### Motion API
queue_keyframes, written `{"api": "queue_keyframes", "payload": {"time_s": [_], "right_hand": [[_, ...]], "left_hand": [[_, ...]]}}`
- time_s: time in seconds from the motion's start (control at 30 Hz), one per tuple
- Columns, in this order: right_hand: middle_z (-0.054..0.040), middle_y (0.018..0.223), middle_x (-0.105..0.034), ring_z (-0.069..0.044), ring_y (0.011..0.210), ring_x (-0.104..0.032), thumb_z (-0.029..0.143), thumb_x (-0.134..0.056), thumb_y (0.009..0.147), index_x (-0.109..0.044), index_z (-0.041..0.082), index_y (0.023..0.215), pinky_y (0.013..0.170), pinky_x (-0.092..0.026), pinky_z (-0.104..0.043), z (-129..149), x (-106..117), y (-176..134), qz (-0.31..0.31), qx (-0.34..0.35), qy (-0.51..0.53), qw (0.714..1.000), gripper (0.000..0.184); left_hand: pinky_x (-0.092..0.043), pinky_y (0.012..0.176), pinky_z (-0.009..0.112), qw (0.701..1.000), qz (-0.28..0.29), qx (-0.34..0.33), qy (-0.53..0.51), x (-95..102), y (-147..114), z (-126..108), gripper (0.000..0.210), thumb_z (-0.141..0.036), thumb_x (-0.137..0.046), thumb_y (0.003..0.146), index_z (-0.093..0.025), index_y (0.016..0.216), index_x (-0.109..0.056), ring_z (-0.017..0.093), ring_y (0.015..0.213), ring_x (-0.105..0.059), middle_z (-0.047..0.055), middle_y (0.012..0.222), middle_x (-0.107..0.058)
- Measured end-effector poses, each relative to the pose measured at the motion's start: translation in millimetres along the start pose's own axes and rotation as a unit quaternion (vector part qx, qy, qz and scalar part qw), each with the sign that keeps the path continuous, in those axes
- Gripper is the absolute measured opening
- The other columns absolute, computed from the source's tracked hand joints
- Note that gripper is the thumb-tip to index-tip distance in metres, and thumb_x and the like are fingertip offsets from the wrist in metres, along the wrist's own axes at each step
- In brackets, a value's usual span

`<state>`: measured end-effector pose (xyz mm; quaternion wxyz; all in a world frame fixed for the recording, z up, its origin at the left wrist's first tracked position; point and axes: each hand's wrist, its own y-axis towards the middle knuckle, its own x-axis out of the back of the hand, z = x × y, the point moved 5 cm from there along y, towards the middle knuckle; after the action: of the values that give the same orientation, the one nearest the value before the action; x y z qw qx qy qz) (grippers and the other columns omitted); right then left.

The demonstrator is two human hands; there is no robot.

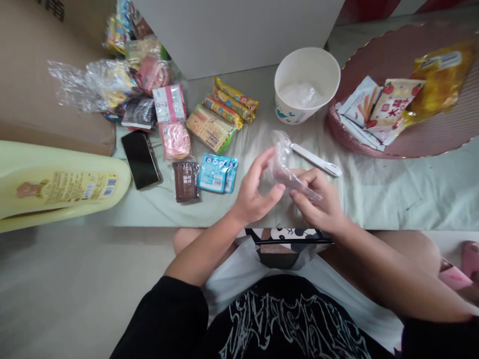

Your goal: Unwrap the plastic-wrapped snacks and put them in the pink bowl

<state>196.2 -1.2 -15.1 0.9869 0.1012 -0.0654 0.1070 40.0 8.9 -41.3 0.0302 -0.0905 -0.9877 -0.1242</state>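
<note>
A clear, crinkled plastic bag (286,172) is in front of me, above the edge of the cloth-covered surface. My right hand (318,202) pinches the bag's lower right end between thumb and fingers. Beside the bag's left side, my left hand (256,192) has its thumb and fingers apart; its fingertips are at the film, and whether they press on it is hard to see. Just beyond my hands lies a slim white tool (316,159) with a slotted end. A white paper tub (282,102) farther back has clear plastic inside.
Wrapped snacks (211,127), blue sachets (213,173) and a brown packet (186,182) lie left of my hands, near a phone (141,160). A yellow container (75,184) and cardboard box (41,80) stand far left. A pink basin (359,55) with packets is right.
</note>
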Motion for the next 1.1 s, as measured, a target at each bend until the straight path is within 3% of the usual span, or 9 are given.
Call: {"api": "queue_keyframes", "payload": {"time_s": [0.1,0.2,0.37,0.5,0.63,0.73,0.83,0.93,1.1], "right_hand": [[0.0021,0.08,-0.062,-0.014,0.063,-0.052,0.045,-0.06,0.098,-0.051,0.027,0.091,0.061,-0.046,-0.031,-13.0,-5.5,-4.1,0.025,-0.064,0.084,0.994,0.022],[-0.0008,0.087,-0.064,-0.017,0.075,-0.059,0.057,-0.059,0.097,-0.061,0.026,0.099,0.071,-0.052,-0.035,-23.1,-5.0,-4.1,0.028,-0.099,0.102,0.989,0.031],[-0.0023,0.097,-0.064,-0.018,0.087,-0.062,0.047,-0.075,0.086,-0.062,0.026,0.099,0.079,-0.053,-0.034,-22.0,19.4,4.1,-0.144,-0.089,-0.013,0.985,0.028],[-0.0027,0.094,-0.066,-0.017,0.081,-0.062,0.042,-0.079,0.079,-0.062,0.024,0.1,0.069,-0.052,-0.031,-17.6,17.3,10.2,-0.06,-0.116,-0.008,0.991,0.033],[0.004,0.067,-0.054,-0.011,0.055,-0.048,0.038,-0.068,0.088,-0.055,0.024,0.085,0.05,-0.04,-0.025,-21.7,20.1,7.5,-0.056,-0.19,-0.031,0.98,0.019],[0.0,0.086,-0.064,-0.015,0.075,-0.062,0.035,-0.075,0.081,-0.055,0.025,0.099,0.065,-0.051,-0.028,-20.3,23.5,9.7,-0.073,-0.142,-0.002,0.987,0.029],[-0.0045,0.104,-0.07,-0.019,0.094,-0.066,0.035,-0.08,0.077,-0.059,0.025,0.112,0.08,-0.054,-0.032,-17.0,21.0,12.5,-0.004,-0.106,-0.011,0.994,0.042],[-0.0022,0.084,-0.07,-0.015,0.073,-0.062,0.034,-0.071,0.086,-0.067,0.021,0.092,0.068,-0.049,-0.029,-12.0,16.1,12.0,0.087,-0.108,-0.05,0.989,0.015],[0.001,0.068,-0.064,-0.01,0.055,-0.048,0.042,-0.07,0.085,-0.067,0.019,0.083,0.053,-0.038,-0.025,-8.4,25.5,15.3,0.08,-0.105,-0.036,0.991,0.023]], "left_hand": [[-0.058,0.092,0.034,0.991,0.068,0.078,-0.088,-9.5,1.0,2.0,0.051,-0.056,-0.064,0.094,-0.024,0.134,-0.06,0.021,0.108,-0.071,0.009,0.121,-0.072],[-0.057,0.091,0.033,0.979,0.065,0.143,-0.132,-12.1,3.5,4.0,0.043,-0.058,-0.066,0.093,-0.022,0.116,-0.07,0.02,0.101,-0.071,0.007,0.107,-0.076],[-0.055,0.096,0.037,0.944,0.055,0.237,-0.223,-15.3,2.3,17.9,0.045,-0.064,-0.069,0.088,-0.023,0.106,-0.076,0.023,0.107,-0.07,0.006,0.106,-0.076],[-0.054,0.085,0.034,0.926,0.082,0.288,-0.229,-11.0,3.0,20.6,0.044,-0.062,-0.073,0.085,-0.02,0.097,-0.076,0.02,0.093,-0.068,0.005,0.095,-0.073],[-0.054,0.084,0.031,0.939,0.09,0.275,-0.188,-5.0,8.6,16.3,0.051,-0.052,-0.086,0.074,-0.02,0.11,-0.069,0.018,0.093,-0.068,0.007,0.105,-0.073],[-0.052,0.076,0.026,0.956,0.074,0.263,-0.106,-1.2,10.1,17.4,0.04,-0.042,-0.084,0.075,-0.018,0.101,-0.065,0.013,0.081,-0.065,0.006,0.097,-0.072],[-0.047,0.068,0.024,0.965,0.092,0.24,-0.046,-0.4,8.3,15.7,0.038,-0.035,-0.083,0.075,-0.017,0.101,-0.063,0.01,0.071,-0.059,0.002,0.086,-0.07],[-0.048,0.067,0.025,0.968,0.124,0.217,-0.039,-1.9,3.3,9.6,0.039,-0.037,-0.084,0.073,-0.017,0.1,-0.064,0.01,0.07,-0.06,0.002,0.085,-0.069],[-0.046,0.056,0.031,0.973,0.132,0.191,0.018,-5.5,-2.2,0.4,0.039,-0.057,-0.078,0.077,-0.022,0.074,-0.062,0.014,0.061,-0.055,0.0,0.069,-0.061]]}}
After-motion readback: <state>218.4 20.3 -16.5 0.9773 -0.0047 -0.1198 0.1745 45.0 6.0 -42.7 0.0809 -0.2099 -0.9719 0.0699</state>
